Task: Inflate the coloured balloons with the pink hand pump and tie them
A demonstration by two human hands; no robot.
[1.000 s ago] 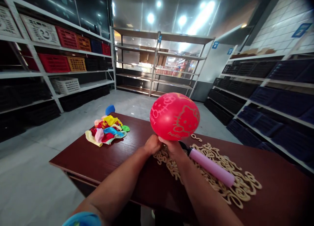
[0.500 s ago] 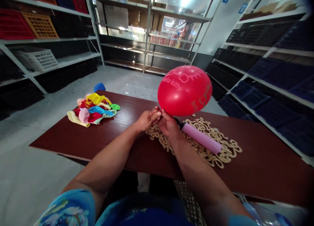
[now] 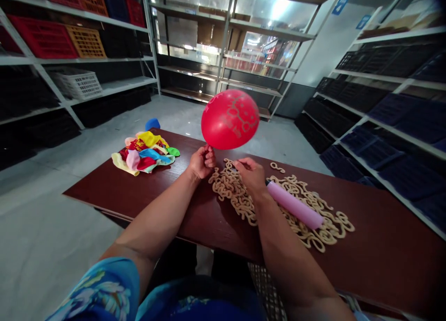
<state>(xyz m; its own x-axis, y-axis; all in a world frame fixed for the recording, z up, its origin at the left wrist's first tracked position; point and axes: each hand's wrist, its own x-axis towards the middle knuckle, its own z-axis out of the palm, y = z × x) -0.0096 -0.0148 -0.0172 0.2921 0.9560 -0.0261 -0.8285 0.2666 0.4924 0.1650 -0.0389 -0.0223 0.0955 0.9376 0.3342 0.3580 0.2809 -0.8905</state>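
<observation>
A red inflated balloon (image 3: 230, 120) with a printed pattern stands above my left hand (image 3: 202, 162), whose fingers are closed round its neck. To the right, my right hand (image 3: 251, 173) is over a beige mass of looped, cord-like pieces (image 3: 230, 188); its fingers are bent, and whether they hold anything is too small to tell. Just right of that wrist a pink cylinder (image 3: 294, 204) with a dark end lies on the loops. Limp balloons in several colours (image 3: 142, 154) are heaped at the left of the brown table (image 3: 205, 223).
Beyond the table's far left corner is a blue object (image 3: 152, 124). Shelving with red, orange and white crates (image 3: 81, 84) stands at the left. Metal racks (image 3: 223, 47) are at the back, and dark crates (image 3: 390, 140) fill shelves at the right. A small loop piece (image 3: 278, 167) lies apart.
My right hand has come away from the balloon's neck and now is over the loops. The balloon has shifted left with my left hand and turned. The whole view has shifted slightly.
</observation>
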